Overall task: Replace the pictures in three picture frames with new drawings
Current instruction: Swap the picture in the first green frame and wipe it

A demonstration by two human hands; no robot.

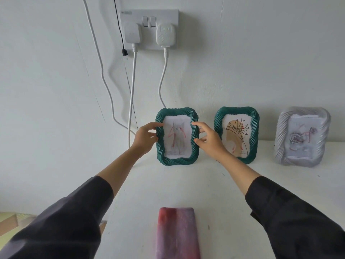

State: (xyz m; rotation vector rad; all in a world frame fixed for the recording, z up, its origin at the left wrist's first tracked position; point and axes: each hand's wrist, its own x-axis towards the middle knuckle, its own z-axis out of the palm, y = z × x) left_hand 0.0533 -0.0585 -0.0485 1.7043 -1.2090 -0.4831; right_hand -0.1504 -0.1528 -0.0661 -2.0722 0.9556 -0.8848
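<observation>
**Now, the first frame**

The leftmost frame [177, 160] stands upright on the shelf [168, 186] by the wall. The left hand [145, 137] pinches its left edge. The right hand [209, 141], fingers spread and relaxed, meets the right edge (likely to steady the lift).

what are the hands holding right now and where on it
The left hand pinches the left edge of the green twisted-rim picture frame with the cat drawing; the right hand only touches its right edge, fingers spread.
</observation>
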